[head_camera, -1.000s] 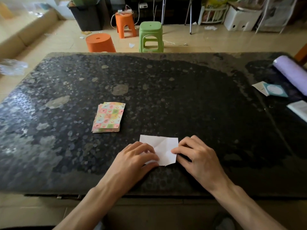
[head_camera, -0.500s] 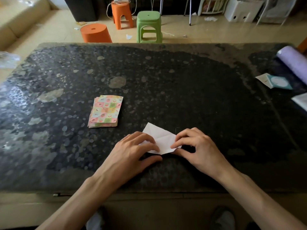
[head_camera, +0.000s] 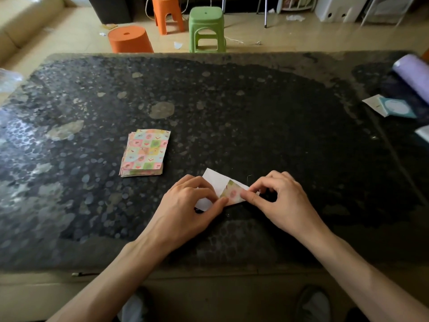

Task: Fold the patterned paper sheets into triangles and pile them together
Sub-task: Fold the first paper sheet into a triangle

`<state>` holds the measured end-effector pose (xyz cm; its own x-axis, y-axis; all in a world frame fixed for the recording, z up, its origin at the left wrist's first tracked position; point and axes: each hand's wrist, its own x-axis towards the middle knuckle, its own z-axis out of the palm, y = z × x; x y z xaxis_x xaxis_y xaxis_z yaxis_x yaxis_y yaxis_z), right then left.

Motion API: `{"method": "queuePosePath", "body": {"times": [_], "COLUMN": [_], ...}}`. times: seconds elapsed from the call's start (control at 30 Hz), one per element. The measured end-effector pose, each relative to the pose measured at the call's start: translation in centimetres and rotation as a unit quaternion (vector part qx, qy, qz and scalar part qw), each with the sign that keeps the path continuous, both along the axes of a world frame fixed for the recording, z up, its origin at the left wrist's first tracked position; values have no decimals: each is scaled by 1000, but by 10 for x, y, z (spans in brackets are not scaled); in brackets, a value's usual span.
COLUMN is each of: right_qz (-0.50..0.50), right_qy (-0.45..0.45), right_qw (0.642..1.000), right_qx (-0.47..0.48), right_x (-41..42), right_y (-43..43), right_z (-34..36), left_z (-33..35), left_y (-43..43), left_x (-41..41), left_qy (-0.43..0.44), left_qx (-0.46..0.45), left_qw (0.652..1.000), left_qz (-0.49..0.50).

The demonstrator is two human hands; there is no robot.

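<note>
Right hand (head_camera: 283,203) pinches, left hand (head_camera: 185,208) holds the paper sheet (head_camera: 214,178).

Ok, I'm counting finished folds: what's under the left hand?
The white-backed sheet lies partly under the left hand, its right corner folded pattern-up. Its left part is covered; anything else beneath cannot be seen.
</note>
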<state>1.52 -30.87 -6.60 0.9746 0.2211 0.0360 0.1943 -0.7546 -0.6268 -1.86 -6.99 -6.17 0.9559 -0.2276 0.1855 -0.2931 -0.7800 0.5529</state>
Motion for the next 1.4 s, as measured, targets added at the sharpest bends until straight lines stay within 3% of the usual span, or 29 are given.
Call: {"method": "queuePosePath", "body": {"times": [0.33,0.63,1.2,1.4], "right_qz": [6,29,-13,-20], "right_qy": [-40,-10,-20,-18], "right_qw": [998,999,998,998], "right_qx": [-41,-39,-57,-61], "right_x": [3,9,5,4], "right_y": [3,-5,5,6], "right_z": [-3,4,3,4], "left_z": [-11,-16,-17,-14], "left_y": [-7,-8,-8,-9], "left_x": [12,11,10,10], "left_qy": [-19,-22,-45,-45], "left_qx": [30,37,73,48], "left_qw": [997,995,991,996], "left_qz": [66,92,99,65]}}
